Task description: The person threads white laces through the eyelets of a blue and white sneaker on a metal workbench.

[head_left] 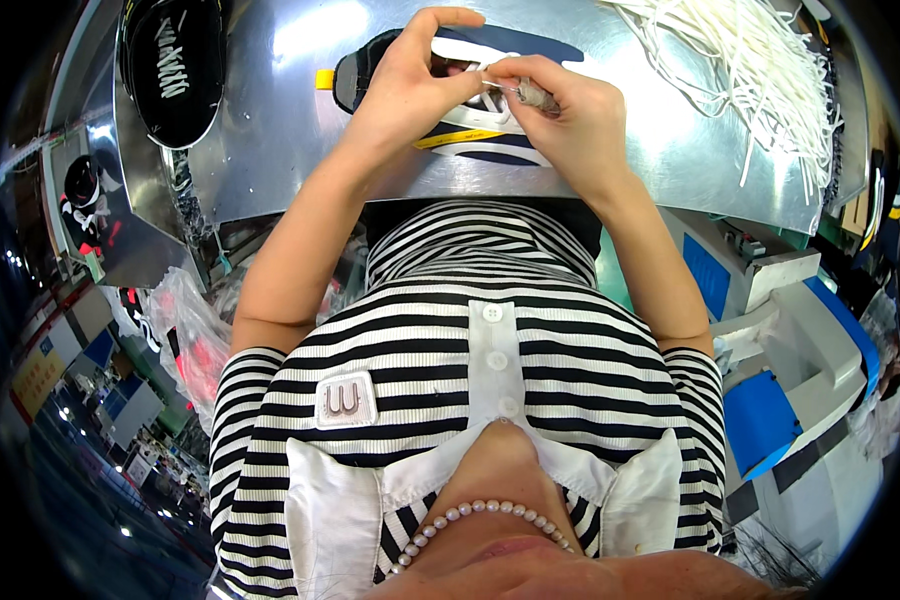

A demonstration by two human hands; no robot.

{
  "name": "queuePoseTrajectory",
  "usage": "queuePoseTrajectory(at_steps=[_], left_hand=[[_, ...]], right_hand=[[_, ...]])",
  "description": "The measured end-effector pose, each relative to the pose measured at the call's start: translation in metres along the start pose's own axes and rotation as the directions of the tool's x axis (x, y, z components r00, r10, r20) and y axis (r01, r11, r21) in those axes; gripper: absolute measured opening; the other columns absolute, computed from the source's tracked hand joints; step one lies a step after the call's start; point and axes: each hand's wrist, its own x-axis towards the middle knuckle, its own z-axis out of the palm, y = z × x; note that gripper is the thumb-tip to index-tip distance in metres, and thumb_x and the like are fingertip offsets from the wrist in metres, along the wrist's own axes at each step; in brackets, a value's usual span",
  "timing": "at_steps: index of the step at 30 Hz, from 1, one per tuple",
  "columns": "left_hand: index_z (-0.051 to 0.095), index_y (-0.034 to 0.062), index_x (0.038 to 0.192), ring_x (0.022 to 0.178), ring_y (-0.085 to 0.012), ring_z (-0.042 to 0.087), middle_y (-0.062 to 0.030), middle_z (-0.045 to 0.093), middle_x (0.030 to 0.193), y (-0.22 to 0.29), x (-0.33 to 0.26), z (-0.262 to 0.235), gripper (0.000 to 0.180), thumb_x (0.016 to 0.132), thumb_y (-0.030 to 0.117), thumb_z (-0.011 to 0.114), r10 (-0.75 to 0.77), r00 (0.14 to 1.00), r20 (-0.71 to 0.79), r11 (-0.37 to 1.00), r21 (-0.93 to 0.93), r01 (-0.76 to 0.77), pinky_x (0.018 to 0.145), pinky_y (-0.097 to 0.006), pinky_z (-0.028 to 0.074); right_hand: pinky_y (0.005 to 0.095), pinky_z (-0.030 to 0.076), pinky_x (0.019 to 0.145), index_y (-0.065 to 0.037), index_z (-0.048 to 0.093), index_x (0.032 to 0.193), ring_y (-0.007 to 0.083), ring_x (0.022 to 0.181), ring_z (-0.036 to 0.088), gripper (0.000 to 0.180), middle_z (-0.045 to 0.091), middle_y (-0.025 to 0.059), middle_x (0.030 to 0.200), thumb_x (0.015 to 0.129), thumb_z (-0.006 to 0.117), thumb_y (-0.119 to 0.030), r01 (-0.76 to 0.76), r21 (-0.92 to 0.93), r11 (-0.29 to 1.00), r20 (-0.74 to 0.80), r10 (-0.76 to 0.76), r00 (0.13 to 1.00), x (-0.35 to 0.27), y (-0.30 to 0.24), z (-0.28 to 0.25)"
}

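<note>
A navy and white shoe upper, with a yellow strip and a yellow heel tab, lies on the metal table. My left hand grips it across the opening. Its forefinger stretches along the far side and its thumb reaches in toward the middle; the other fingers are hidden. My right hand closes around an awl-like tool with a wrapped, greyish handle. The tool's thin shaft points left, close to my left thumb, over the white eyelet area. Its tip is too small to make out.
A heap of white laces covers the right of the metal table. At the far left sits a black shoe. Clear plastic bags hang below the table's left, and a grey and blue machine stands at my right.
</note>
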Motion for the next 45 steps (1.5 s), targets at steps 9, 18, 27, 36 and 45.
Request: queuePoseTrajectory(at_steps=[9,18,27,36,45], left_hand=[[0.055,0.0093,0.129,0.085,-0.0114,0.061,-0.0053,0.065,0.092,0.006,0.004,-0.008,0.05,0.084,0.018,0.075,-0.04,0.999,0.02,0.993,0.116,0.037,0.081,-0.025,0.048],[0.052,0.009,0.138,0.082,-0.0092,0.059,-0.006,0.064,0.097,0.003,0.002,-0.015,0.044,0.099,0.027,0.06,-0.127,0.992,0.012,0.992,-0.004,0.127,0.077,-0.023,0.048],[0.055,0.0108,0.135,0.091,-0.0122,0.06,-0.0083,0.065,0.103,-0.001,0.033,-0.008,0.039,0.101,0.03,0.056,-0.057,0.995,-0.077,0.998,0.005,0.058,0.085,-0.026,0.049],[0.054,0.0066,0.133,0.099,-0.0239,0.066,-0.0151,0.067,0.114,0.015,-0.029,-0.024,0.039,0.096,0.015,0.063,0.202,0.977,0.074,0.889,0.404,-0.214,0.088,-0.031,0.05],[0.061,0.0049,0.113,0.086,-0.0352,0.066,-0.0154,0.068,0.098,0.007,-0.028,-0.013,0.024,0.091,0.012,0.066,0.366,0.93,0.035,0.686,0.666,-0.295,0.075,-0.036,0.051]], right_hand=[[0.0272,0.05,0.054,-0.018,0.071,0.1,0.0176,0.06,0.065,0.033,0.07,-0.0014,0.075,0.071,0.074,-0.003,0.156,-0.219,0.963,0.128,-0.13,0.983,0.007,-0.002,-0.005],[0.0246,0.047,0.053,-0.012,0.07,0.096,0.0135,0.059,0.062,0.018,0.068,0.001,0.075,0.08,0.072,-0.004,-0.036,0.014,0.999,0.093,0.035,0.995,0.014,0.006,0.0],[0.0262,0.049,0.052,-0.008,0.071,0.096,0.014,0.065,0.067,0.021,0.071,0.0024,0.078,0.076,0.071,0.0,0.098,0.305,0.947,0.056,-0.12,0.991,0.001,-0.034,0.01],[0.0245,0.044,0.052,-0.008,0.075,0.1,0.0068,0.053,0.052,0.015,0.073,0.0068,0.079,0.088,0.073,-0.018,-0.531,0.344,0.774,0.187,0.498,0.847,-0.033,-0.024,-0.018],[0.0246,0.04,0.051,-0.009,0.071,0.089,0.0084,0.053,0.055,0.015,0.064,-0.0019,0.063,0.086,0.076,-0.022,-0.574,0.224,0.788,0.134,0.558,0.819,-0.017,-0.02,0.009]])
